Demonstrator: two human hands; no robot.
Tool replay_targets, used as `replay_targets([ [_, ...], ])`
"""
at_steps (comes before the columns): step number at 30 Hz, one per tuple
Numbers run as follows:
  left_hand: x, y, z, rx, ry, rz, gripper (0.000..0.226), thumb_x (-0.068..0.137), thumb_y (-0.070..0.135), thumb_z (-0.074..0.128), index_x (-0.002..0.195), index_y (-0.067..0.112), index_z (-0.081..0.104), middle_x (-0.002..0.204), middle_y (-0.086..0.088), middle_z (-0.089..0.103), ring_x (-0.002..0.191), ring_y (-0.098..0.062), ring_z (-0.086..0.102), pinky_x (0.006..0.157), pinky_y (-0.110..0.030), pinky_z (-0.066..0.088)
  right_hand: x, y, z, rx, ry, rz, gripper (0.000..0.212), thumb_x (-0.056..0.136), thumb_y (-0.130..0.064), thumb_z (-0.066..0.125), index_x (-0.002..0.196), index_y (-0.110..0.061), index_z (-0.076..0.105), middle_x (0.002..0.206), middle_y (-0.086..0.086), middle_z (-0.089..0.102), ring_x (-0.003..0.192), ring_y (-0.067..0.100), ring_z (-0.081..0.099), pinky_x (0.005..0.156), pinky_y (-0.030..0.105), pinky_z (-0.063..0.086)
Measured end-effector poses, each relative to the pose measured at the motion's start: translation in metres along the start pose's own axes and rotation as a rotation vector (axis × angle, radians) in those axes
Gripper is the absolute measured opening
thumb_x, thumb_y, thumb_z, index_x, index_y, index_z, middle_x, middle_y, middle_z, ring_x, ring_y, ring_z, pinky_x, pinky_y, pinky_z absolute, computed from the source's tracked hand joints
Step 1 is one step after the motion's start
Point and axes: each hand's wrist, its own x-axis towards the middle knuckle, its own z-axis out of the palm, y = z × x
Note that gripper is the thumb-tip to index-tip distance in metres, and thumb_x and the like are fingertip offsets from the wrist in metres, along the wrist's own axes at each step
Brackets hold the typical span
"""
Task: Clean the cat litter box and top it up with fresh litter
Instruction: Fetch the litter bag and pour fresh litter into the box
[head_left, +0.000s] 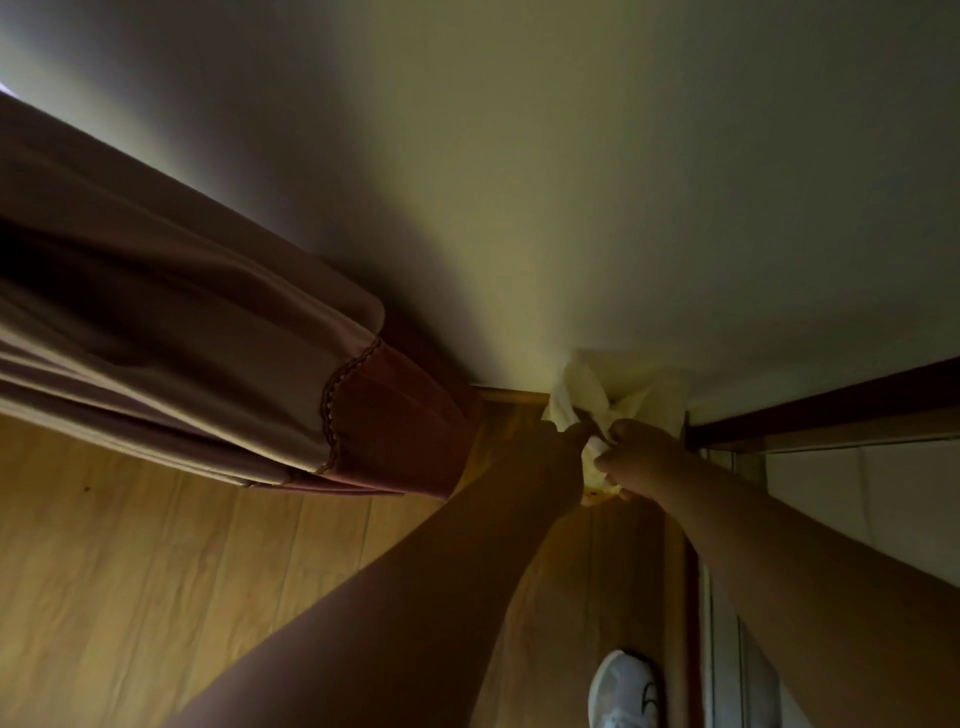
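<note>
A pale yellow plastic bag (587, 395) stands on the floor in the corner where the wall meets the door frame. Both my hands are at its top. My left hand (545, 452) pinches one flap of the bag's mouth, and my right hand (644, 452) grips the other flap, the two nearly touching. The bag's lower part is hidden behind my hands. No litter box is in view.
A brown curtain (208, 353) with a stitched hem hangs at the left down to the wooden floor (156, 571). A plain wall (571, 182) fills the top. A dark door frame (831, 400) and pale panel lie at the right. A white shoe (623, 691) shows at the bottom.
</note>
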Motion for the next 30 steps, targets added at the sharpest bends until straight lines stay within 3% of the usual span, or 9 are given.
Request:
replay_targets([
  [4,-0.008,-0.001,-0.004,0.081,0.099,-0.056,0.053,0.098,0.019,0.054,0.148,0.029,0.042,0.144,-0.012,0.044,0.126,-0.034,0.049,0.098,-0.042,0.045,-0.011,0.001,-0.007,-0.284,0.198,-0.022,0.043,0.1,-0.035,0.049,0.14,-0.018,0.05,0.136,0.016,0.04,0.117,0.033,0.053,0.085,0.035,0.051],
  [7,-0.015,-0.004,0.003,0.137,0.138,-0.067,0.061,0.092,0.033,0.061,0.147,0.043,0.036,0.153,-0.003,0.025,0.14,-0.033,0.029,0.11,-0.049,0.036,-0.024,-0.002,-0.016,-0.199,0.249,-0.126,0.038,0.097,-0.03,0.057,0.13,-0.01,0.058,0.123,0.008,0.056,0.108,0.026,0.06,0.08,0.029,0.051],
  [10,-0.021,-0.005,0.007,0.137,0.2,-0.059,0.058,0.087,0.033,0.065,0.142,0.034,0.045,0.165,0.001,0.008,0.149,-0.033,0.013,0.114,-0.056,0.029,-0.048,0.001,-0.019,-0.245,0.15,-0.187,0.029,0.1,-0.026,0.054,0.125,-0.012,0.061,0.12,0.009,0.064,0.11,0.025,0.062,0.077,0.027,0.042],
  [13,-0.032,-0.001,0.002,0.147,0.212,-0.03,0.038,0.09,0.03,0.067,0.127,0.031,0.057,0.16,0.003,0.032,0.148,-0.026,0.028,0.108,-0.051,0.037,-0.073,0.01,-0.021,-0.206,0.136,-0.2,0.019,0.101,-0.023,0.052,0.116,-0.017,0.062,0.11,0.006,0.065,0.099,0.022,0.063,0.07,0.027,0.04],
  [16,-0.052,0.008,-0.008,0.105,0.25,-0.019,0.018,0.096,0.024,0.061,0.113,0.028,0.061,0.126,0.004,0.06,0.12,-0.023,0.057,0.094,-0.041,0.046,-0.102,0.012,-0.029,-0.134,0.146,-0.208,0.007,0.101,-0.024,0.051,0.101,-0.021,0.058,0.095,0.002,0.058,0.092,0.021,0.06,0.059,0.026,0.035],
  [21,-0.112,0.025,-0.042,-0.309,0.397,0.024,0.035,0.097,0.029,0.063,0.126,0.025,0.045,0.112,0.0,0.068,0.099,-0.02,0.066,0.077,-0.03,0.049,-0.184,-0.01,-0.072,-0.085,0.231,-0.229,0.005,0.098,-0.025,0.056,0.093,-0.024,0.056,0.086,-0.003,0.052,0.085,0.017,0.056,0.058,0.024,0.036],
  [23,-0.145,0.038,-0.065,-0.357,0.44,0.049,0.033,0.098,0.029,0.062,0.13,0.025,0.055,0.113,0.004,0.07,0.101,-0.016,0.066,0.077,-0.022,0.042,-0.226,-0.018,-0.095,-0.076,0.261,-0.239,0.005,0.097,-0.025,0.054,0.092,-0.026,0.054,0.084,-0.005,0.051,0.085,0.018,0.057,0.059,0.024,0.036],
  [26,-0.204,0.061,-0.108,-0.451,0.504,0.066,0.02,0.099,0.029,0.061,0.115,0.022,0.072,0.104,0.003,0.074,0.095,-0.014,0.068,0.077,-0.02,0.044,-0.302,-0.036,-0.128,-0.076,0.254,-0.251,0.01,0.097,-0.025,0.055,0.089,-0.021,0.052,0.081,-0.005,0.054,0.077,0.014,0.055,0.053,0.022,0.034],
  [30,-0.297,0.093,-0.167,-0.578,0.622,0.161,0.013,0.098,0.03,0.065,0.101,0.022,0.075,0.094,0.008,0.073,0.087,-0.004,0.064,0.078,-0.021,0.047,-0.419,-0.058,-0.175,0.059,0.311,-0.248,0.02,0.095,-0.028,0.057,0.081,-0.013,0.055,0.086,0.008,0.064,0.079,0.023,0.066,0.064,0.034,0.051],
])
